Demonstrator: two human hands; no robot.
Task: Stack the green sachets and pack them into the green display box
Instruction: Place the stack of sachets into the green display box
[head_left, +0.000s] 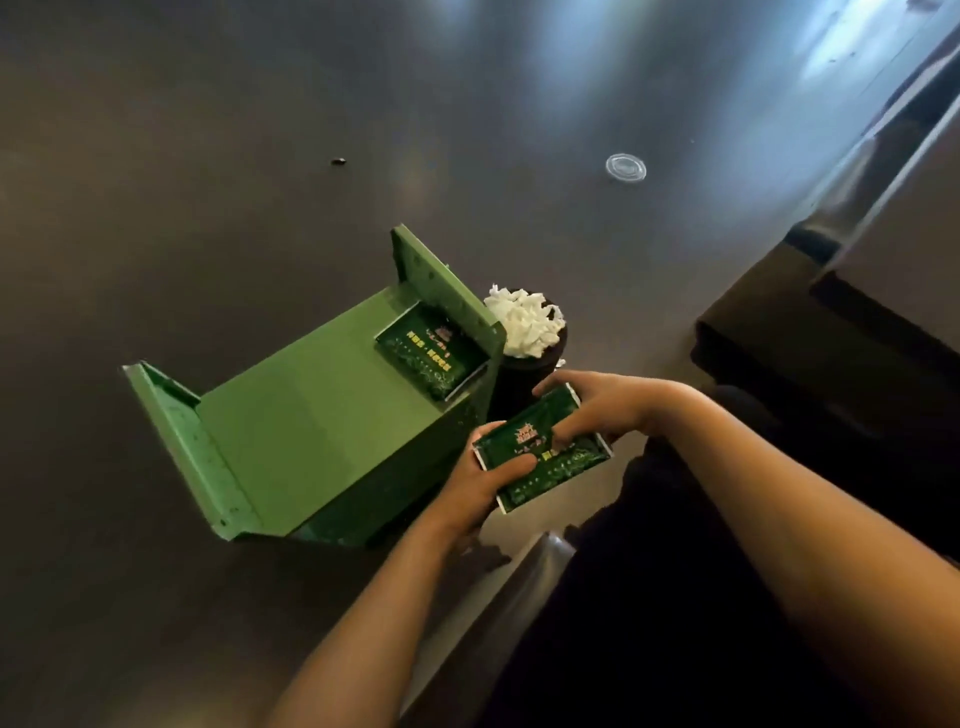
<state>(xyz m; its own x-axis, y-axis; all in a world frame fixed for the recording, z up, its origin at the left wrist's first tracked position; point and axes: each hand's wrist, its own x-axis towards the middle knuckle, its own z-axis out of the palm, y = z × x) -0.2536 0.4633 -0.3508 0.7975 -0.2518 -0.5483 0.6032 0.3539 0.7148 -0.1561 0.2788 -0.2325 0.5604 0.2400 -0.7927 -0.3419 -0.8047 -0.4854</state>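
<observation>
Bench: dark, glossy. Green display box: at centre, flaps raised at 8 and 12 o'clock; one sachet lay in its opening at the 2 o'clock corner. Black cup: touching the box at 3 o'clock, holding white shreds. Left hand and right hand: both grasped a green sachet stack at 4 o'clock, just beside the box. Clear lid: at 1 o'clock, well apart.

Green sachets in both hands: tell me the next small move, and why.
Probably carry the held sachets, gripped by the left hand and right hand, up-left to the green display box opening, where a packed sachet already lies with room above.
</observation>
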